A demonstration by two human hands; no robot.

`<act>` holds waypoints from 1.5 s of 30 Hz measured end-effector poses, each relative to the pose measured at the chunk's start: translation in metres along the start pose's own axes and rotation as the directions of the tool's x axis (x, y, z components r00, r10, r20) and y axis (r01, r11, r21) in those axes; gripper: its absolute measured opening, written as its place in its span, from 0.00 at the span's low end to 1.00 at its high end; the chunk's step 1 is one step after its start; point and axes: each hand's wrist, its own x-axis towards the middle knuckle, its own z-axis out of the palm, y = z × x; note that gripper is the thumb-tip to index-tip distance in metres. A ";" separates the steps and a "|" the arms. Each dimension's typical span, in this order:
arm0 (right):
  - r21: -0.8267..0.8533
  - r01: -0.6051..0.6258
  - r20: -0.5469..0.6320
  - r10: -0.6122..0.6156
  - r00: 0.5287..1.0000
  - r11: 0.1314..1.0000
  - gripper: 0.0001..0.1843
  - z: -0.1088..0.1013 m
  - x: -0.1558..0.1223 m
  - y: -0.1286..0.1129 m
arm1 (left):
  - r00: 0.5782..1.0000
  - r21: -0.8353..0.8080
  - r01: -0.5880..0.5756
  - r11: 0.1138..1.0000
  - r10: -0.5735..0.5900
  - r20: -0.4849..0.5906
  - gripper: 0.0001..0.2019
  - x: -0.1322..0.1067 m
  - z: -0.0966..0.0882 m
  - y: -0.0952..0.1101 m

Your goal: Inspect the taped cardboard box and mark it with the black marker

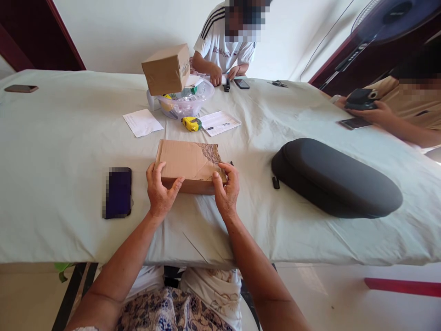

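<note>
A brown cardboard box point(188, 158) lies flat on the cloth-covered table in front of me, its far right corner torn and scribbled with dark lines. My left hand point(161, 191) grips its left end, thumb along the near edge. At the right end my right hand point(226, 186) holds it, thumb on top and fingers round the side. Beyond the box rest a yellow tape measure point(191, 124) and a white paper with a pen point(220, 123). A dark phone point(118, 193) lies left of my left hand.
A clear plastic basin point(182, 106) holds packets, with a second cardboard box point(165, 71) leaning on it. To the right lies a large black case point(339, 177). One person point(223, 50) sits across; another person point(403, 110) holds a black device at the right. A paper point(143, 122) lies left.
</note>
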 end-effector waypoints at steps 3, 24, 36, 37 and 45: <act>0.016 0.003 0.001 -0.003 1.000 1.000 0.15 -0.001 0.001 -0.001 | 1.000 0.000 -0.008 1.000 0.008 0.002 0.33 0.000 0.000 0.000; 0.187 -0.169 0.084 0.156 0.984 0.968 0.16 -0.006 0.004 0.005 | 0.998 -0.010 -0.039 0.999 0.039 -0.040 0.15 0.007 -0.008 -0.008; 0.229 -0.244 0.279 0.177 0.944 0.942 0.39 -0.015 0.024 0.023 | 0.999 -0.112 0.007 0.994 -0.001 0.047 0.15 0.020 -0.021 -0.018; 0.260 -0.266 0.295 0.186 0.937 0.928 0.40 -0.016 0.026 0.024 | 0.998 -0.122 0.004 0.992 0.003 0.056 0.15 0.020 -0.021 -0.018; 0.354 -0.295 0.258 0.211 0.943 0.887 0.28 -0.016 0.028 0.024 | 0.994 0.009 -0.094 0.995 0.094 0.047 0.16 0.017 -0.015 -0.015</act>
